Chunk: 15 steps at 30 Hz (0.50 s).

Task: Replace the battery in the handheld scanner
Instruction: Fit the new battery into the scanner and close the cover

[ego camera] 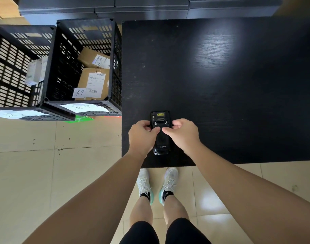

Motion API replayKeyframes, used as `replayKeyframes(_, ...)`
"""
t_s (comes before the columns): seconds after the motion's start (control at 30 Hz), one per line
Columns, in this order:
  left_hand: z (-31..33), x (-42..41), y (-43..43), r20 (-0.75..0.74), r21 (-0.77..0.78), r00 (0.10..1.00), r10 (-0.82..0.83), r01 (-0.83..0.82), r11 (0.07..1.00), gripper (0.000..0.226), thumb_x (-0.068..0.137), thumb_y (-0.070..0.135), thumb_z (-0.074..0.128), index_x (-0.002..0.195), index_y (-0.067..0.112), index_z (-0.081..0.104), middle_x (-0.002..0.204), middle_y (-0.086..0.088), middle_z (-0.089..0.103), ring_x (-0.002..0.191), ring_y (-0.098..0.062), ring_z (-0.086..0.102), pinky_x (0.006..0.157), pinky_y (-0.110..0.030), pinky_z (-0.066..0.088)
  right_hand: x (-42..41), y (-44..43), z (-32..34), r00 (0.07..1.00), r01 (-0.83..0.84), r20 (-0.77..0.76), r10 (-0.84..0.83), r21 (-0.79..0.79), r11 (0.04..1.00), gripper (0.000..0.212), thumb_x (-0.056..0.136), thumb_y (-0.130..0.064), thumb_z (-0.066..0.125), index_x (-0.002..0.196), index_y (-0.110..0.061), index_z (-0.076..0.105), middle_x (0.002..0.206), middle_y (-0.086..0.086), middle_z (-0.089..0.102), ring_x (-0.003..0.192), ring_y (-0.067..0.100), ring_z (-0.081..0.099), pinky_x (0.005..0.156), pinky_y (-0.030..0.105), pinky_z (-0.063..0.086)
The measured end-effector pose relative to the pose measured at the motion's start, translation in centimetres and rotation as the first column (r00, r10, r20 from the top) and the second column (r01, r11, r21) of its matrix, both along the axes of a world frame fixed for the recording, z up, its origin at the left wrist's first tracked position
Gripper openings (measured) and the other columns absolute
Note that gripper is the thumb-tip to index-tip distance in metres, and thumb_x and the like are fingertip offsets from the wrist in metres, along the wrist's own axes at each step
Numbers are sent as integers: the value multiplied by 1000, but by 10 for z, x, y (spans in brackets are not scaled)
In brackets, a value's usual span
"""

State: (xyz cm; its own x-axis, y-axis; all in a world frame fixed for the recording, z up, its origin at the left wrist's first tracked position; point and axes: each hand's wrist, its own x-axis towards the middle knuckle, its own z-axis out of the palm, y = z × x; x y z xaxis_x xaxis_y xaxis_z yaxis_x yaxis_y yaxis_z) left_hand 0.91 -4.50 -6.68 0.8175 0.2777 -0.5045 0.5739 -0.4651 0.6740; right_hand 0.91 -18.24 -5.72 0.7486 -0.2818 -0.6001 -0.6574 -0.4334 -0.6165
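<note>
Two hands clasped on a scanner [160, 136] at the 6 o'clock edge of the black desk [229, 85]. Scanner lying back-side up, lengthwise from 12 to 6 o'clock, yellow-labelled window end at 12, brand lettering near the 6 o'clock end. Left hand [141, 136] wrapped round the 9 o'clock side, thumb pressed on the back cover. Right hand [183, 133] wrapped round the 3 o'clock side, thumb likewise on the cover, both thumb tips nearly meeting just below two small screws. Back cover in place; battery hidden, so nothing to tell of it. Rest of desk bare, with a pale glare patch toward 1 o'clock. Off the desk at 9 to 10 o'clock, two black slotted crates [113, 67] on the tiled floor [36, 173], the nearer one holding labelled cardboard boxes [94, 81], paper sheets with handwriting on the near rims. Below the desk edge at 6 o'clock, white shoes [169, 182] on the tiles.
</note>
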Motion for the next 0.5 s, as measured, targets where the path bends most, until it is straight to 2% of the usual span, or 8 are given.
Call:
replayKeyframes(0.1, -3, 4, 0, -8, -5, 1000, 6, -6, 1000, 41, 75, 25, 80, 113, 13, 69, 87, -1, 70, 83, -16, 67, 84, -32, 56, 3, 1, 4, 1000, -28, -2, 28, -6, 1000, 30, 74, -26, 80, 96, -6, 72, 95, 11, 76, 93, 26, 70, 86, 38, 56)
replayKeyframes(0.23, -6, 5, 0, 6, -13, 1000, 18, -18, 1000, 33, 75, 18, 80, 105, 13, 69, 80, 0, 66, 76, -15, 64, 76, -28, 54, 5, 1, 7, 1000, -20, 6, 20, -7, 1000, 35, 73, -23, 80, 93, 5, 71, 96, 21, 73, 95, 36, 67, 87, 49, 55)
replayKeyframes(0.3, -7, 4, -1, 13, -12, 1000, 12, -12, 1000, 32, 75, 17, 80, 105, 13, 69, 79, 0, 66, 75, -14, 64, 73, -25, 51, 5, 1, 8, 1000, -26, -3, 26, -8, 1000, 30, 74, -23, 80, 90, 1, 71, 92, 17, 74, 94, 33, 68, 87, 47, 56)
replayKeyframes(0.4, -7, 4, 2, 17, -12, 1000, -10, 10, 1000, 31, 76, 19, 80, 105, 13, 69, 78, 0, 67, 73, -12, 63, 72, -21, 48, 5, 1, 9, 1000, -30, -4, 30, -6, 1000, 19, 74, -24, 80, 84, -10, 73, 75, -2, 71, 88, 24, 70, 83, 39, 56)
replayKeyframes(0.5, -6, 4, 6, 37, 44, 995, -91, 90, 995, 34, 78, 26, 78, 109, 16, 67, 84, 1, 68, 79, -13, 64, 79, -25, 50, 4, 0, 4, 1000, -27, -6, 27, -5, 1000, 21, 73, -26, 81, 87, -13, 74, 76, -5, 70, 86, 20, 69, 80, 35, 57)
